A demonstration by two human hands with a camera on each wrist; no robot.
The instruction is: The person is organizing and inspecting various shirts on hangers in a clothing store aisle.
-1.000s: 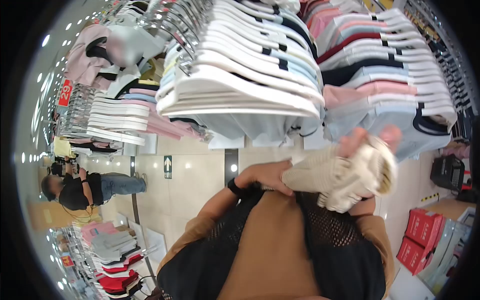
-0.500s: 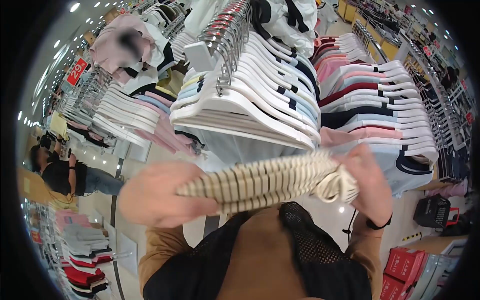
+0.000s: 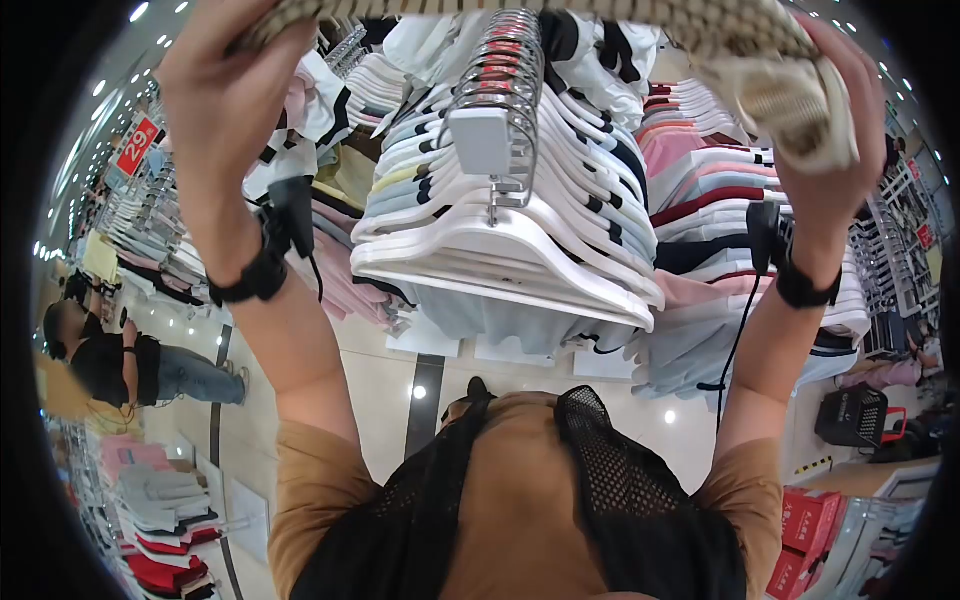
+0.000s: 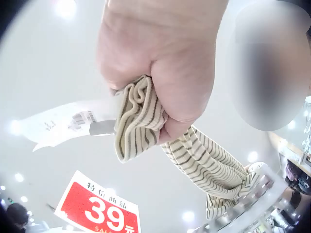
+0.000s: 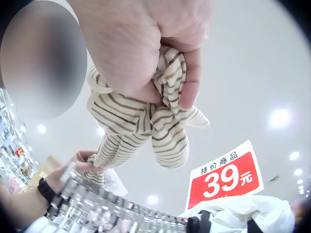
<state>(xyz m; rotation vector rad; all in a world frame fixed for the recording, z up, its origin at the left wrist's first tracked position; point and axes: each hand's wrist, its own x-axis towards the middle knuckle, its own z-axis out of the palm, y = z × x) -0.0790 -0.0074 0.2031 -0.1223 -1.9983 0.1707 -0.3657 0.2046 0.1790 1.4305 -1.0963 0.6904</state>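
Striped garment [image 4: 209, 165] runs crosswise above white hangers [image 3: 545, 250]; left hand [image 3: 230, 95] grips one end, right hand [image 3: 848, 120] the other, fingers curled.

Striped cream garment [image 4: 204, 162], bunched, stretched taut

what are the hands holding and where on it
A striped garment, bunched lengthwise: the left hand grips one end, the right hand a gathered part toward the other. Whether hem or sleeve is unclear.
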